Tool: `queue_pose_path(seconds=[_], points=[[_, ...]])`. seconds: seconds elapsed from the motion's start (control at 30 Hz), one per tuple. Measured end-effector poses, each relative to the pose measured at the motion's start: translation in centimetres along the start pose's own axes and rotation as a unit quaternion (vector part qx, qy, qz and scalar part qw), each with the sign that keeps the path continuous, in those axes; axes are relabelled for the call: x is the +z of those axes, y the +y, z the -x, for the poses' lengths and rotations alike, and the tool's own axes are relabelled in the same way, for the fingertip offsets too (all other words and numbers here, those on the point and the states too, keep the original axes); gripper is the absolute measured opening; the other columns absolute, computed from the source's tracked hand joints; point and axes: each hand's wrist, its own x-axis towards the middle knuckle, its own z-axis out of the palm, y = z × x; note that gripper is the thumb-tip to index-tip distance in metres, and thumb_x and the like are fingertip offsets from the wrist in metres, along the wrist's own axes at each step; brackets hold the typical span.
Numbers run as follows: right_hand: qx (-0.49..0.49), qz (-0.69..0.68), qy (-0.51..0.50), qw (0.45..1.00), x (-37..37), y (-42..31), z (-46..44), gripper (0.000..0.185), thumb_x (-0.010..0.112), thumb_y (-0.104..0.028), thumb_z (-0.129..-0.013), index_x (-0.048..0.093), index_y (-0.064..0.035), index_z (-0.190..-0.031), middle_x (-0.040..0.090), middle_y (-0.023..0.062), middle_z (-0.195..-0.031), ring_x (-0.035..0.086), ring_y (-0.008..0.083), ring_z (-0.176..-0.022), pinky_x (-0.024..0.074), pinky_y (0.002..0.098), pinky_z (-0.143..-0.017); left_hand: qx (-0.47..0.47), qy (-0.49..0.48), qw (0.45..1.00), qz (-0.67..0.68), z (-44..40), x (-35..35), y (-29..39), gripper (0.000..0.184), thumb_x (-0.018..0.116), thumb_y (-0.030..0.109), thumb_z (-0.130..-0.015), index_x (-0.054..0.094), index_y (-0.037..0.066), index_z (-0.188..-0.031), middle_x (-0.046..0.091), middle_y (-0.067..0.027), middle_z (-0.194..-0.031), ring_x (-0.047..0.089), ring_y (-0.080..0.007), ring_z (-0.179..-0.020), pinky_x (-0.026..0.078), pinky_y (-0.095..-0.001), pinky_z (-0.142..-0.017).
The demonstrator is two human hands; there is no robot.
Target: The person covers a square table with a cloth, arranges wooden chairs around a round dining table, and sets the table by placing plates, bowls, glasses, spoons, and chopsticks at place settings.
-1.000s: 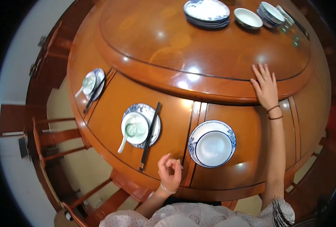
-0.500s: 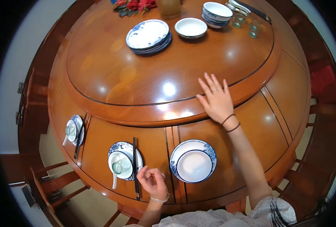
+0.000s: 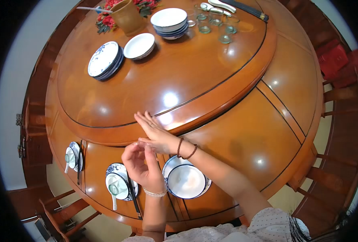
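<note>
My right hand (image 3: 155, 132) lies flat with straight fingers on the rim of the wooden turntable (image 3: 227, 90), holding nothing. Nearer to me, my left hand (image 3: 141, 166) is raised with loosely curled fingers, its thumb apart and nothing visible in it. It partly overlaps my right hand in view. Below my right wrist, a white bowl (image 3: 187, 181) rests on a blue-patterned plate (image 3: 171, 163), partly hidden by the forearm. Left of my left hand is a setting with a plate (image 3: 113, 168), a small bowl, a glass (image 3: 116, 188), a white spoon (image 3: 114, 203) and black chopsticks (image 3: 133, 197).
On the turntable stand stacked plates (image 3: 104, 60), a single bowl (image 3: 139, 46), stacked bowls (image 3: 169, 22), several glasses (image 3: 225, 36), white spoons (image 3: 222, 5), bundled chopsticks (image 3: 247, 10), a brown pot (image 3: 127, 18) and red flowers (image 3: 106, 22). Another setting (image 3: 74, 156) sits far left. Chairs (image 3: 328, 181) surround the table.
The turntable has turned, carrying its dishes, glasses and pot leftward. My right hand has swept left along its rim, and my left hand has risen. The view has shifted somewhat.
</note>
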Motion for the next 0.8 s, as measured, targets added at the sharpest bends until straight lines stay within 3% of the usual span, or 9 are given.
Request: queue_pose_path(seconds=[0.03,0.07,0.1,0.17,0.23,0.37,0.57,0.73,0.8], points=[[-0.004,-0.156,-0.014,0.988,-0.4,-0.2,0.6,0.064,0.048,-0.024,-0.080,0.016,0.0027,-0.129,0.018,0.0213,-0.134,0.009,0.0370,-0.126,0.0101,0.0416,-0.102,0.001,0.002,1.000,-0.008,-0.3,0.4,0.1,0.022,0.046,-0.003,-0.082,0.040,0.002,-0.103,0.049,-0.0071,-0.086,0.049,-0.0102,-0.069,0.038,-0.0157,-0.048],[-0.005,-0.126,0.046,0.991,-0.9,-0.3,1.2,0.054,0.050,-0.020,-0.080,0.027,0.0002,-0.125,0.033,0.0219,-0.126,0.032,0.0328,-0.117,0.0285,0.0388,-0.095,0.004,0.009,1.000,-0.005,-0.7,0.8,0.1,0.020,0.047,-0.001,-0.082,0.043,0.001,-0.101,0.051,-0.0073,-0.088,0.051,-0.0106,-0.073,0.038,-0.0156,-0.048],[-0.005,-0.125,0.049,0.991,-1.7,-0.2,2.0,0.054,0.050,-0.020,-0.080,0.027,0.0002,-0.125,0.033,0.0219,-0.126,0.032,0.0328,-0.117,0.0285,0.0388,-0.095,0.005,0.007,1.000,-0.004,-1.2,0.9,0.0,0.020,0.047,-0.001,-0.082,0.043,0.001,-0.101,0.051,-0.0073,-0.088,0.051,-0.0106,-0.073,0.038,-0.0156,-0.048],[0.111,-0.229,0.114,0.960,-5.3,-1.3,4.4,0.033,0.053,-0.015,-0.080,0.047,0.0003,-0.109,0.054,0.0175,-0.101,0.054,0.0219,-0.090,0.0429,0.0317,-0.078,-0.029,-0.006,0.997,-0.072,-2.6,1.0,-0.6,0.019,0.049,0.001,-0.081,0.046,0.001,-0.100,0.053,-0.0068,-0.089,0.052,-0.0103,-0.077,0.039,-0.0160,-0.048],[0.067,-0.155,0.226,0.959,-8.8,-0.1,6.3,0.012,0.056,-0.012,-0.079,0.056,-0.0009,-0.084,0.059,0.0074,-0.074,0.054,0.0101,-0.064,0.0439,0.0233,-0.059,-0.043,-0.029,0.996,-0.072,-3.7,1.9,-1.2,0.020,0.052,0.003,-0.080,0.048,0.002,-0.100,0.055,-0.0069,-0.094,0.053,-0.0098,-0.080,0.042,-0.0159,-0.050],[0.090,-0.133,0.348,0.924,-15.9,1.2,8.2,0.024,0.056,-0.016,-0.081,0.049,-0.0031,-0.062,0.054,0.0021,-0.063,0.048,0.0056,-0.059,0.0374,0.0189,-0.054,-0.022,-0.158,0.981,-0.114,-5.2,5.4,-3.8,0.032,0.058,0.004,-0.075,0.047,0.002,-0.105,0.055,-0.0072,-0.103,0.052,-0.0131,-0.091,0.047,-0.0227,-0.066],[0.132,-0.105,0.408,0.897,-19.9,1.4,7.7,0.023,0.053,-0.017,-0.083,0.051,-0.0016,-0.066,0.055,0.0023,-0.066,0.050,0.0054,-0.065,0.0385,0.0186,-0.060,-0.040,-0.295,0.945,-0.136,-8.0,11.1,-8.2,0.062,0.065,0.016,-0.072,0.030,0.002,-0.121,0.039,-0.0151,-0.122,0.037,-0.0243,-0.115,0.041,-0.0346,-0.083],[0.127,-0.108,0.403,0.900,-20.3,1.8,5.1,0.016,0.052,-0.014,-0.083,0.057,0.0011,-0.080,0.058,0.0037,-0.076,0.053,0.0072,-0.069,0.0430,0.0201,-0.063,-0.014,-0.270,0.950,-0.156,-11.3,13.1,-11.3,0.073,0.068,0.022,-0.069,0.024,0.000,-0.123,0.037,-0.0203,-0.123,0.036,-0.0270,-0.116,0.040,-0.0367,-0.084],[0.059,-0.079,0.391,0.915,-20.9,3.1,3.4,0.017,0.054,-0.014,-0.082,0.057,0.0018,-0.088,0.060,0.0059,-0.076,0.055,0.0089,-0.071,0.0441,0.0217,-0.062,-0.023,-0.246,0.953,-0.176,-12.0,13.4,-12.0,0.076,0.069,0.024,-0.068,0.023,-0.003,-0.122,0.037,-0.0217,-0.123,0.036,-0.0278,-0.116,0.040,-0.0369,-0.085]])
